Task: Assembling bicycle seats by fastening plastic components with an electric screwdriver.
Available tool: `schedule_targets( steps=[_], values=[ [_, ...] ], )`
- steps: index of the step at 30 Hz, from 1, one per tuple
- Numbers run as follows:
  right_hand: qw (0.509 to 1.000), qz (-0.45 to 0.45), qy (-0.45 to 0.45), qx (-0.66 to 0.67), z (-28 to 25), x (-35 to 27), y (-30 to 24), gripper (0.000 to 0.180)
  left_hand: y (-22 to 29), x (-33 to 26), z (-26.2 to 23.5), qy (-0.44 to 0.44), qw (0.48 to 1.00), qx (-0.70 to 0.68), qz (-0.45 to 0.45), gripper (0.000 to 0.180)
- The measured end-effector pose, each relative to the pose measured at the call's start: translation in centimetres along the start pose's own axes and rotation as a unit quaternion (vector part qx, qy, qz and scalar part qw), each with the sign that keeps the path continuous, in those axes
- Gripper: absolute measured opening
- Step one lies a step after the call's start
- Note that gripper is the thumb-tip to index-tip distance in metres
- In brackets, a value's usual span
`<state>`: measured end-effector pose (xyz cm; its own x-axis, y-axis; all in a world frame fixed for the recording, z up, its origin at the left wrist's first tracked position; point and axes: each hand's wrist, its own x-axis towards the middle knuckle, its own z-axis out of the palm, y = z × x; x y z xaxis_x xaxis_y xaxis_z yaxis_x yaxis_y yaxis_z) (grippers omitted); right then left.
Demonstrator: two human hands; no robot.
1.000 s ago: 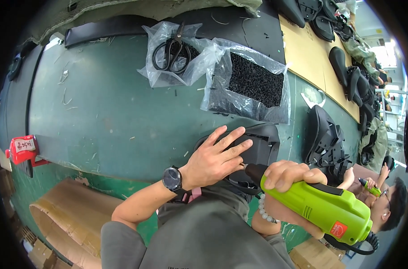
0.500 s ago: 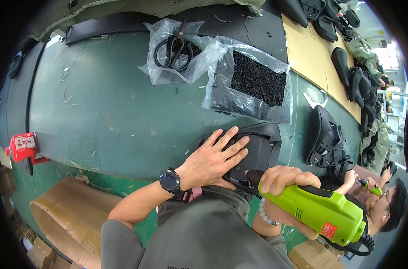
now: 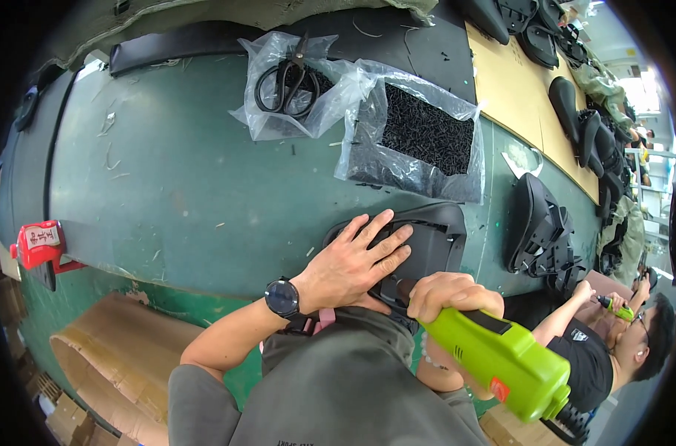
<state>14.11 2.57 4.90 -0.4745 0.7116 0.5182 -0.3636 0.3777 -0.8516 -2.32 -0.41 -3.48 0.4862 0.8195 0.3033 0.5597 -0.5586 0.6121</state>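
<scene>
My left hand [image 3: 356, 260] lies flat with fingers spread on a black moulded seat [image 3: 440, 241] at the table's near edge. A watch is on that wrist. My right hand [image 3: 457, 296] is wrapped round a green electric screwdriver [image 3: 501, 357]. The tool's front end points at the seat, beside my left fingers; its tip is hard to make out. Beyond the seat, a clear plastic bag [image 3: 360, 160] holds many small black screw-like pieces [image 3: 431, 134]. Black-handled scissors [image 3: 287, 89] rest on a second plastic bag [image 3: 256, 56].
More black seats [image 3: 535, 223] stand to the right, others [image 3: 594, 141] along a cardboard sheet [image 3: 516, 97]. A red container [image 3: 41, 245] is at the left table edge. Rolled cardboard [image 3: 115, 357] stands below left. A co-worker [image 3: 594, 357] holds a similar green tool at right.
My right hand and the green screwdriver have moved left and slightly toward the seat, the tool's body tilting more steeply. My left hand and the seat stay in place.
</scene>
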Motion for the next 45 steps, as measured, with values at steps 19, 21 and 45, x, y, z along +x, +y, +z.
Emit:
schedule_targets(
  steps=[19, 21, 45],
  values=[
    [0.941, 0.077, 0.026, 0.327, 0.3, 3.1, -5.6, 0.082, -8.1, -16.6, -13.2, 0.464, 0.747, -0.295, -0.375, 0.065],
    [0.916, 0.139, 0.082, 0.366, 0.8, 2.6, -4.5, 0.091, -11.5, -20.7, -17.3, 0.654, 0.586, -0.128, -0.462, 0.060],
    [0.910, 0.183, 0.140, 0.344, 1.0, 1.1, -3.2, 0.093, -9.1, 3.4, -8.9, 0.190, 0.976, 0.096, -0.044, 0.029]
  ],
)
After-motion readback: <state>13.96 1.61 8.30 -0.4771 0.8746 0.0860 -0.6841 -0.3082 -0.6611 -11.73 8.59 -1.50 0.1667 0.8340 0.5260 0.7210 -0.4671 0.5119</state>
